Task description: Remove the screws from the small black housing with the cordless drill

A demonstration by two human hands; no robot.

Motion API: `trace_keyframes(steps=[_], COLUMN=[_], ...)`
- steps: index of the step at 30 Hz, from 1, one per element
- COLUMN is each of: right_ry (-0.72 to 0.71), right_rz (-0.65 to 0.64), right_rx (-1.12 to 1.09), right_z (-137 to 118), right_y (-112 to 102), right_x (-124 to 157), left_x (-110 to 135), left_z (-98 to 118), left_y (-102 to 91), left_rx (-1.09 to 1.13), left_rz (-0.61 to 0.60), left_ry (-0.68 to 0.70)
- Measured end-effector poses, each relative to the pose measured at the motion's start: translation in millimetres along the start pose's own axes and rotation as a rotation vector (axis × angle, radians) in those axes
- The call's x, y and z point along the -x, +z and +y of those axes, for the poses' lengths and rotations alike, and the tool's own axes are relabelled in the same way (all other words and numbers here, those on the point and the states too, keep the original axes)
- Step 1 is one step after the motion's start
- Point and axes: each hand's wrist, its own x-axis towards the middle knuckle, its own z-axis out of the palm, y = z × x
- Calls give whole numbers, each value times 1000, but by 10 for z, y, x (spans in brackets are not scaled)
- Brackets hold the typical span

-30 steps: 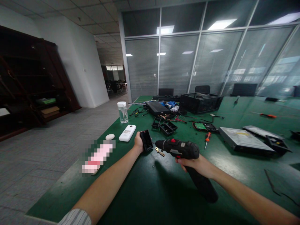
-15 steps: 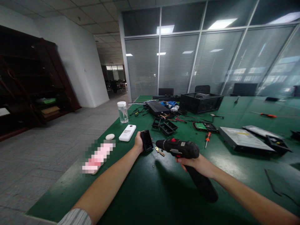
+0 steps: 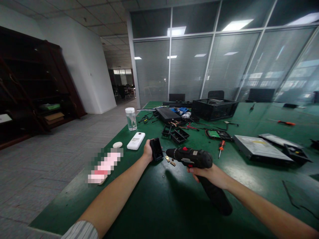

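My left hand (image 3: 148,151) is closed around the left side of a small black box-like plastic part (image 3: 156,149), holding it tilted up on the table. My right hand (image 3: 208,174) grips the handle of a black cordless drill (image 3: 190,157) with red switches. The drill points left, its bit close to the right side of the black part; whether the tip touches cannot be made out. Small brass-coloured metal pieces (image 3: 172,163) lie on the table below the drill's chuck.
On the green table (image 3: 149,205) stand a water bottle (image 3: 131,119), a white power bank (image 3: 136,141) and black plastic frames (image 3: 178,135). A black metal case (image 3: 214,109) sits at the back. Rightward lie an orange screwdriver (image 3: 221,148), a green circuit board (image 3: 216,134) and a disc drive (image 3: 260,147).
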Motion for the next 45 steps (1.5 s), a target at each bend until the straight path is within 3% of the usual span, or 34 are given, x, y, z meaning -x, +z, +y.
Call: trace_keyframes(steps=[45], right_ry=[4], right_rz=[-11], right_rx=[-39], right_z=[21], right_y=[14], right_x=[-22], left_x=[-15], left_z=[0], left_y=[-7], left_rx=[25], left_rz=[25], left_ry=[-9])
